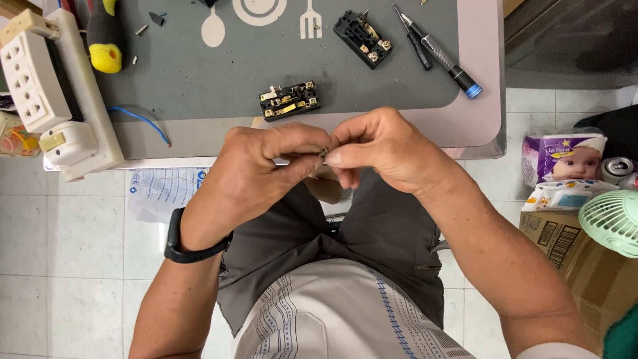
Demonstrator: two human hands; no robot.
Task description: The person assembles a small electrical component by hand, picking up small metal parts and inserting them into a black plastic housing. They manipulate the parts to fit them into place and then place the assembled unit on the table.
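My left hand point(256, 173) and my right hand point(379, 149) meet above my lap, just in front of the table edge. Between their fingertips both pinch a tiny brass-coloured metal part point(323, 153), mostly hidden by the fingers. A black band sits on my left wrist. Just beyond the hands, on the grey mat point(199, 73), lies a black socket insert with brass contacts point(288, 101). A second black insert point(363, 38) lies farther back to the right.
A thin screwdriver with a blue cap point(438, 54) lies at the mat's right. A yellow-black tool handle point(104, 36) and small screws lie at back left. A white socket strip point(40, 86) and a blue wire point(143, 121) are left. A cardboard box, wipes packs and a green fan stand right.
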